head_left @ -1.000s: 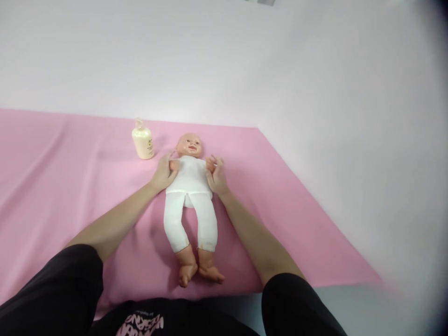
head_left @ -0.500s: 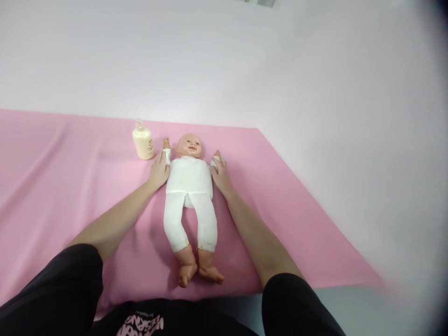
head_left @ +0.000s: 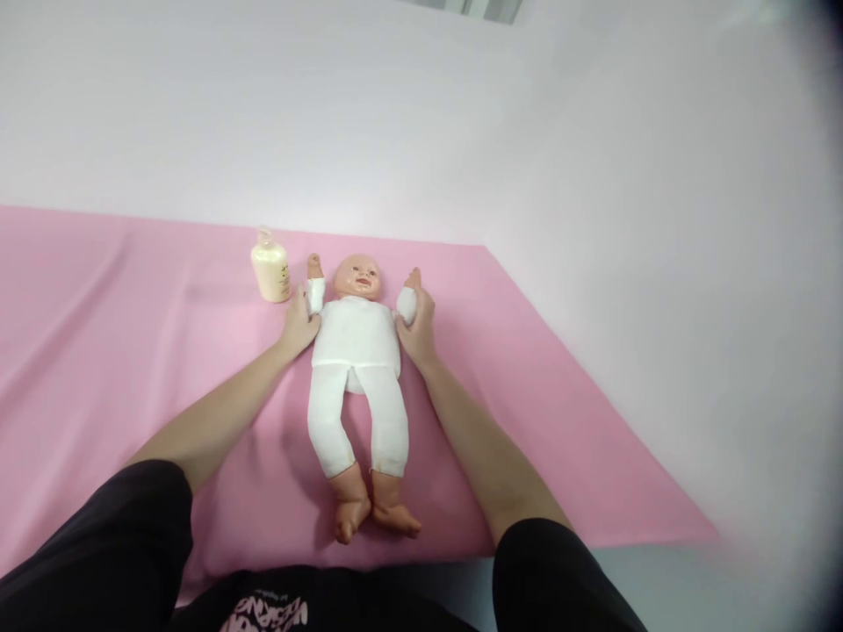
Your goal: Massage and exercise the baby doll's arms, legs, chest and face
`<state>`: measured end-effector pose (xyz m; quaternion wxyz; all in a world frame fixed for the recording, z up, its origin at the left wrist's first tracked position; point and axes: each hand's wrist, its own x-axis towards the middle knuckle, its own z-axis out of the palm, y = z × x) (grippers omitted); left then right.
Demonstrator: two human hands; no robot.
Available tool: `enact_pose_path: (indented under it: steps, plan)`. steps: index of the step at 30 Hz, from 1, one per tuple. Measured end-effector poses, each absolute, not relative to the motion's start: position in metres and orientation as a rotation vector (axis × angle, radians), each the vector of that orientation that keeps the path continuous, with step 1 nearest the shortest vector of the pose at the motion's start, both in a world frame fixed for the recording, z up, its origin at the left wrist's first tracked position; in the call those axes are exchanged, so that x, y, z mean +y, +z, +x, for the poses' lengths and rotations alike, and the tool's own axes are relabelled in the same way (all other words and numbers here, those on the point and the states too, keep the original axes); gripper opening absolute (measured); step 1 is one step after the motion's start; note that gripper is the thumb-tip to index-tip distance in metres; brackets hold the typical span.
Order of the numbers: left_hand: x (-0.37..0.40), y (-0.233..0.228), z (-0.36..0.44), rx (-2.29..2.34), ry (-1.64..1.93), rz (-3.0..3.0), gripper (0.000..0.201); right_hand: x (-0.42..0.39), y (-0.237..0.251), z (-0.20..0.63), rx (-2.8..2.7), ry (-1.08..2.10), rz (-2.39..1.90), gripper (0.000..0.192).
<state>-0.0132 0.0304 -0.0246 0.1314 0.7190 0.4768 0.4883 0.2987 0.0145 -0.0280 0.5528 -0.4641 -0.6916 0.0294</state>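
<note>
A baby doll (head_left: 356,338) in a white cloth suit lies on its back, head away from me and feet toward me. Both its arms point up beside its head. My left hand (head_left: 299,325) is closed round the doll's arm on the left, its fingers partly behind the white sleeve. On the other side my right hand (head_left: 419,329) wraps the doll's other arm, thumb on the inner side and fingers along the outer side. A cream-coloured pump bottle (head_left: 270,270) stands just beyond my left hand.
A pink cloth (head_left: 527,412) covers the table and shows some folds at the left. Its right edge slants toward me. White wall (head_left: 263,114) rises behind the table and to the right.
My fingers have slid from the top of the doll's sleeves round to their outer sides, uncovering both white sleeves. The doll's body and the bottle stay in place.
</note>
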Motion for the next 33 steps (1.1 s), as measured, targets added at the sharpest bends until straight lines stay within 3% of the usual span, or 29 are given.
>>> enact_pose_path:
  steps: [4,11,15,27,33]
  plan:
    - [0.016,-0.013,-0.007,1.245,1.545,2.055,0.091,0.005,-0.023,0.294,-1.571,0.027,-1.002,0.095]
    - [-0.010,0.016,-0.001,0.926,1.354,2.477,0.038,-0.004,-0.025,0.290,-1.826,0.170,-0.710,0.081]
    - [-0.013,0.016,0.003,0.796,1.272,2.585,0.026,-0.006,-0.023,0.289,-1.892,0.138,-0.646,0.073]
    - [0.023,-0.022,-0.001,1.368,1.435,2.108,0.088,0.008,-0.023,0.287,-1.696,0.078,-0.993,0.053]
    - [0.021,-0.020,-0.003,1.623,1.159,2.084,0.077,0.008,-0.014,0.295,-1.766,0.262,-1.111,0.070]
